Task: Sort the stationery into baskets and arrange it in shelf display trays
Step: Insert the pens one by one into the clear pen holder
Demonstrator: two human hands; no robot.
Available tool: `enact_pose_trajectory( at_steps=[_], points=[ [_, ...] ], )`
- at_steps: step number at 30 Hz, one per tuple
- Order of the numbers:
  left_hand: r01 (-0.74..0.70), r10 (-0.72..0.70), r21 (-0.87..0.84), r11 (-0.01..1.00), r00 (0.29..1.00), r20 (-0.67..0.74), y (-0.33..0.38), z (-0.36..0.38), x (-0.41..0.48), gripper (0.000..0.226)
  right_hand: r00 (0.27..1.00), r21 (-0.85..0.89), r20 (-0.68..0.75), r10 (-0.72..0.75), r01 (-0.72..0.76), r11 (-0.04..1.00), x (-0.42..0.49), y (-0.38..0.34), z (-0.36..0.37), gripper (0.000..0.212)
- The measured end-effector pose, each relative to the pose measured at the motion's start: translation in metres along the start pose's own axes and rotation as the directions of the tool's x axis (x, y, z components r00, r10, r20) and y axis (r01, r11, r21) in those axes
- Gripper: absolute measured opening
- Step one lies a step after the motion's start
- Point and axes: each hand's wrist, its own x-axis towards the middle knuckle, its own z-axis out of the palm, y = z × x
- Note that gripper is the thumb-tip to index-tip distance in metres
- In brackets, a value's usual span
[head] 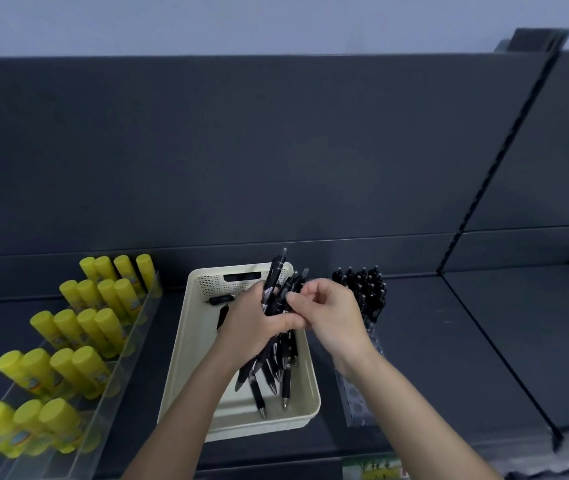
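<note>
A cream plastic basket (pixel 186 368) sits on the dark shelf in the middle. Above it my left hand (pixel 251 327) grips a bundle of black pens (pixel 276 362), tips pointing down into the basket. My right hand (pixel 331 317) pinches the upper ends of pens in that bundle. Two loose dark pieces (pixel 220 299) lie on the basket floor near its far end. Right of the basket a clear display tray (pixel 355 400) holds several black pens (pixel 362 282) standing at its far end, partly hidden by my right wrist.
At the left a clear stepped tray (pixel 116 375) holds several rows of yellow glue sticks (pixel 78 327). The dark shelf back panel rises behind. A slotted upright (pixel 494 161) divides this bay from the shelf (pixel 518 341) on the right. A printed label (pixel 373 469) sits on the front edge.
</note>
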Motion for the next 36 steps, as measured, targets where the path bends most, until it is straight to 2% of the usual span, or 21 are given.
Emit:
enact_pose_trajectory(
  at_steps=[4,7,9,12,14,17,20,22,25,30,33,36],
  points=[
    [-0.020,0.020,-0.058,0.998,1.000,0.001,-0.002,0.008,0.008,0.044,0.979,-0.054,-0.161,-0.126,0.118,0.992,-0.008,0.001,-0.007,0.019],
    [-0.001,0.000,-0.051,0.999,1.000,-0.030,-0.002,0.016,0.016,0.028,0.963,0.080,-0.256,-0.084,0.108,0.991,-0.011,-0.002,-0.017,0.012],
    [0.054,-0.058,-0.048,0.997,0.996,-0.075,-0.003,0.021,0.019,0.022,0.944,0.130,-0.319,-0.083,0.131,0.983,-0.012,-0.005,-0.029,0.010],
    [0.198,-0.217,-0.127,0.972,0.963,-0.160,-0.009,0.024,0.023,0.031,0.921,0.053,-0.360,-0.151,0.181,0.982,-0.014,-0.010,-0.049,0.006],
    [0.332,-0.399,-0.341,0.879,0.906,-0.145,-0.011,0.025,0.027,0.035,0.900,-0.072,-0.384,-0.204,0.191,0.979,-0.017,-0.009,-0.065,0.006],
    [0.440,-0.615,-0.679,0.588,0.788,-0.023,-0.013,0.026,0.033,0.038,0.872,-0.268,-0.399,-0.284,0.185,0.945,-0.019,-0.004,-0.085,0.002],
    [0.460,-0.716,-0.821,0.337,0.692,0.094,-0.015,0.031,0.037,0.034,0.865,-0.376,-0.401,-0.302,0.145,0.915,-0.017,0.005,-0.098,0.002],
    [0.443,-0.738,-0.862,0.245,0.662,0.130,-0.014,0.033,0.038,0.033,0.868,-0.433,-0.390,-0.308,0.122,0.893,-0.014,0.013,-0.102,0.003],
    [0.381,-0.734,-0.906,0.183,0.666,0.131,-0.014,0.033,0.035,0.030,0.873,-0.501,-0.370,-0.317,0.100,0.860,-0.011,0.024,-0.103,0.007],
    [0.370,-0.732,-0.901,0.228,0.675,0.093,-0.017,0.033,0.032,0.042,0.891,-0.588,-0.306,-0.335,0.100,0.802,-0.007,0.036,-0.103,0.004],
    [0.377,-0.762,-0.914,0.148,0.632,0.137,-0.018,0.031,0.032,0.045,0.918,-0.648,-0.259,-0.300,0.065,0.759,-0.003,0.044,-0.104,0.019],
    [0.397,-0.762,-0.915,0.079,0.616,0.201,-0.018,0.029,0.031,0.033,0.932,-0.683,-0.228,-0.280,0.052,0.729,-0.003,0.050,-0.104,0.028]
  ],
)
